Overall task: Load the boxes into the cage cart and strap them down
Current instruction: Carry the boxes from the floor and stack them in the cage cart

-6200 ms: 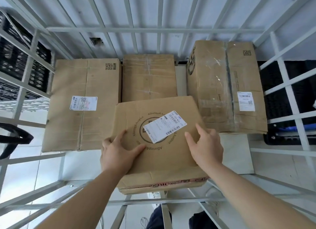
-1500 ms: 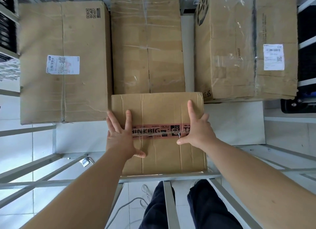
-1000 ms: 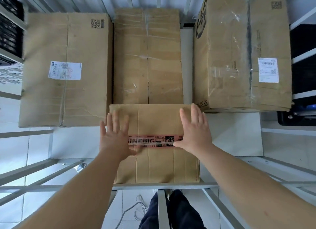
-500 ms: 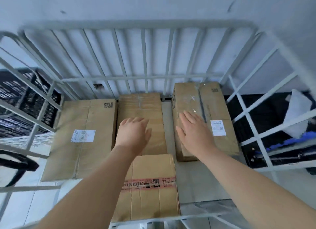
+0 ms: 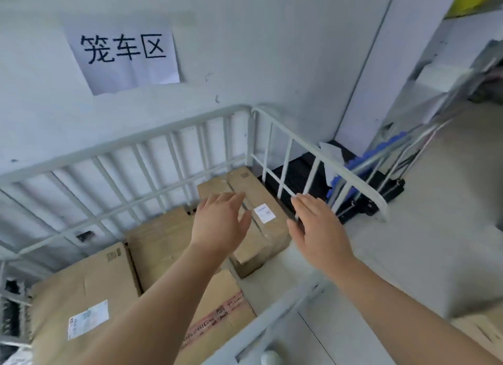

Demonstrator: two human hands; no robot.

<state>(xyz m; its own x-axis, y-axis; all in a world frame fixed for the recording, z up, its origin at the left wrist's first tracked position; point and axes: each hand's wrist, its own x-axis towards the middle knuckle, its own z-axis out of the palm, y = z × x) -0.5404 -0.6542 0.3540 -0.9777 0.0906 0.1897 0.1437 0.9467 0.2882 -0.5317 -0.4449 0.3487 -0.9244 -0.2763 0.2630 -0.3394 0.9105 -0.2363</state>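
Left hand (image 5: 220, 223) above rectangular cardboard box (image 5: 268, 230)

hands: left hand (image 5: 220, 223) and right hand (image 5: 318, 228) have come off the taped box (image 5: 226, 307) and are up in the air, fingers straight, holding nothing | box: now lies below the left hand, under that arm | view: has swung up, a paper sign (image 5: 122, 54) now shows high above the left hand
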